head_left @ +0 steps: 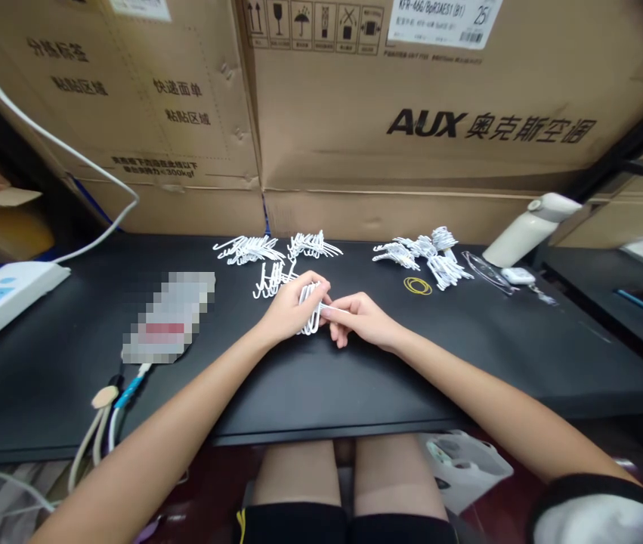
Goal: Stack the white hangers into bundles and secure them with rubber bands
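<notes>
My left hand (292, 306) is closed around a bundle of white hooks (310, 321), whose bent ends show below and between the fingers. Against the right side of that bundle, my right hand (363, 319) has its thumb and fingers pinched together. A thin pale piece shows at its fingertips; whether it is a hook or a band I cannot tell. Just behind my left hand lie loose white hooks (269, 281). Two more groups of hooks, one at the left (250, 249) and another beside it (313, 244), lie farther back.
Bundled white hooks (449, 268) lie at the back right, with yellow rubber bands (417, 285) before them. Glasses (488, 273), a white earbud case (518, 276) and a white bottle (530, 230) are farther right. A blurred-out phone (171, 317) and a power strip (9, 310) lie left. Large cartons (321, 151) stand behind.
</notes>
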Demonstrator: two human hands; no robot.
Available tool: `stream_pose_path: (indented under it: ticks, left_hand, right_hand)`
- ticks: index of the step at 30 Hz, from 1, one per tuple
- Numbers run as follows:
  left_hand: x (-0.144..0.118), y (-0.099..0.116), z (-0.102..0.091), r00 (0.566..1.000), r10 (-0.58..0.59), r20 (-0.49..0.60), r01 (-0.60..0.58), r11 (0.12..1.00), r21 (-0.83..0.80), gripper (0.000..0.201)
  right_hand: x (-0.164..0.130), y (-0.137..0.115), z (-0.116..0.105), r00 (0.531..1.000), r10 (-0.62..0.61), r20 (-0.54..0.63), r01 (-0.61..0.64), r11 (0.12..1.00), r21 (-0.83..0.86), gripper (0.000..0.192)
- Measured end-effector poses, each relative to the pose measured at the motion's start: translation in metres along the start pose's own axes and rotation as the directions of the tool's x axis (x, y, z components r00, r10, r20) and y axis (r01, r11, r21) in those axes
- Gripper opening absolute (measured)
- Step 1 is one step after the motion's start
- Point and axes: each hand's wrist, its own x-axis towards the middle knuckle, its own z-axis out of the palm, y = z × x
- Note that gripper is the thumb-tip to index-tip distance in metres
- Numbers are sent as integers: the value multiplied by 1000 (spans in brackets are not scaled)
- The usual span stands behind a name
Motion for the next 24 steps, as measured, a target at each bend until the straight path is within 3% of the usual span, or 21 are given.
stream_pose_path:
  ticks: [2, 4, 8, 11, 17, 24]
  left_hand:
    - [1, 0, 0, 1000, -6, 0, 6, 1000, 6, 29]
    - [3, 0, 0, 996, -77, 43, 81, 992, -94, 31]
    - [4, 1, -3, 952, -262, 158, 304, 870, -388, 41]
    - [4, 3, -8, 927, -330, 179, 375, 810, -451, 48]
    - [3, -1, -10, 934, -301, 192, 355, 831, -429, 44]
    - [3, -5, 0, 945, -309, 111, 325, 833, -447, 44]
  right_hand:
    - [0, 0, 0, 1000, -15, -6, 15, 1000, -8, 46]
    - [1, 0, -2, 1000, -23, -6, 23, 1000, -12, 47]
    - [1, -5, -7, 999, -18, -39, 19, 1000, 20, 44]
    - [0, -8, -9, 998, -8, -55, 10, 1000, 29, 43]
    - [0, -5, -10, 995, -51, -86, 50, 999, -11, 43]
    - [-2, -3, -9, 986, -161, -48, 146, 962, -233, 44]
